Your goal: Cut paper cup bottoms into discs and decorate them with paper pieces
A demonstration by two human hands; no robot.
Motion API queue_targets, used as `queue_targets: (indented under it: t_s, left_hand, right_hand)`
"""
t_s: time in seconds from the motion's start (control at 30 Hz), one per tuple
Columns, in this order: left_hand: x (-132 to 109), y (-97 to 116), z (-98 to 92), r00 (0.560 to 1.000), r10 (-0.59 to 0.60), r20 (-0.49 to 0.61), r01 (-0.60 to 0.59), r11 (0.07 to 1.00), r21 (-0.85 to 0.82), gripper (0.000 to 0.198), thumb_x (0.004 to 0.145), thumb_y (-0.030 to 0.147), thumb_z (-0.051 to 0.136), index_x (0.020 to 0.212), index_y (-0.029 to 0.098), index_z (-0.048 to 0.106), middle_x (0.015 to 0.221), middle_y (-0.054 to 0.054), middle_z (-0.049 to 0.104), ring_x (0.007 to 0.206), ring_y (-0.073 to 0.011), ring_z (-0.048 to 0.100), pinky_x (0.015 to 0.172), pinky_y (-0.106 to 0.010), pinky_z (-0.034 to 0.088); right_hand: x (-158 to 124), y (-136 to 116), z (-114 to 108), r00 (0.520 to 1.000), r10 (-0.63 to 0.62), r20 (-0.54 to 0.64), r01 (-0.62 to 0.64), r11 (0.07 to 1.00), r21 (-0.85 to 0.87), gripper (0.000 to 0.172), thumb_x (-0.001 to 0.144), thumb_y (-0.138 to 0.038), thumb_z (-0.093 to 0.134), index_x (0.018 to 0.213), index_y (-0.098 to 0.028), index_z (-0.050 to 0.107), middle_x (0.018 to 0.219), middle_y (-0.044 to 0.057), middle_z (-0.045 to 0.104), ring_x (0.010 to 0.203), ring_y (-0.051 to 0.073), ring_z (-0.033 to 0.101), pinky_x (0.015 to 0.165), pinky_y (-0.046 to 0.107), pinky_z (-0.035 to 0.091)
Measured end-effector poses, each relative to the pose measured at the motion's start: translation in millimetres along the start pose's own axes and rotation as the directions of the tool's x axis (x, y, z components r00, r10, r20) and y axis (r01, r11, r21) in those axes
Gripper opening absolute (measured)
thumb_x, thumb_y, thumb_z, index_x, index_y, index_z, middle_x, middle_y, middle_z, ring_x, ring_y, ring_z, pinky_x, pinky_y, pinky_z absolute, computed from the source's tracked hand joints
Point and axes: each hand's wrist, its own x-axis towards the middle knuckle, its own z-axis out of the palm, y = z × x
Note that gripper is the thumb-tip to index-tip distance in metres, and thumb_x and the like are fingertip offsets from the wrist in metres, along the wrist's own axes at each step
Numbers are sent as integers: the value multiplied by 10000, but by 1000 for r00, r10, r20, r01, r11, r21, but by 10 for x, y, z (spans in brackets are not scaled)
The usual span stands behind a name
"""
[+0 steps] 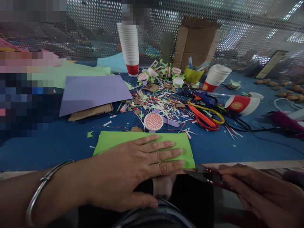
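My left hand [133,161] lies flat with fingers stretched over a folded sheet of bright green paper [109,139] at the table's near edge. A silver bangle circles that wrist. At the lower right, my right hand [258,186] is closed round the dark red, riveted handle of a knife [215,178]. The knife's blade points left and meets the lower right corner of the green paper; part of it is hidden under the paper. Just beyond the paper sits a round piece with a red-and-white pattern [154,121], with purple paper strips beside it.
Paper scraps [156,103] litter the middle of the blue table [47,142]. Scissors [206,118] and a glue gun [205,98] lie right of them. Purple paper [95,91] rests on cardboard at left. A tall cup stack [129,47], a tipped cup [242,104] and a yellow-green pot [193,75] stand farther back.
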Motion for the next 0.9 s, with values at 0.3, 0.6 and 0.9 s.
queue_targets:
  t_s: [0.3, 0.6, 0.9]
  left_hand:
    - [-4, 2, -53, 1000, 6, -27, -8, 999, -45, 736, 930, 486, 636, 1584, 282, 367, 1664, -13, 346, 1555, -217, 297, 1305, -422, 188]
    - [38, -10, -21, 1000, 3, -14, -4, 999, -33, 714, 966, 504, 584, 1599, 287, 334, 1668, 10, 332, 1561, -198, 279, 1315, -396, 144]
    - [275, 28, -63, 998, 10, -59, -7, 998, 55, 702, 939, 576, 589, 1559, 287, 426, 1610, -66, 458, 1485, -277, 425, 1241, -471, 289]
  right_hand:
    - [94, 1, -83, 979, -184, 83, 193, 974, -120, 233, 833, -553, 705, 897, -371, 836, 952, -22, 830, 755, 183, 782, 786, 239, 651]
    - [95, 129, -154, 963, -248, 110, 267, 938, -220, 259, 885, -539, 655, 934, -344, 818, 984, -25, 824, 777, 181, 778, 764, 217, 639]
    - [280, 171, -279, 917, -323, 233, 376, 896, -238, 217, 869, -438, 670, 1006, -371, 825, 809, -40, 810, 534, 161, 728, 443, 202, 572]
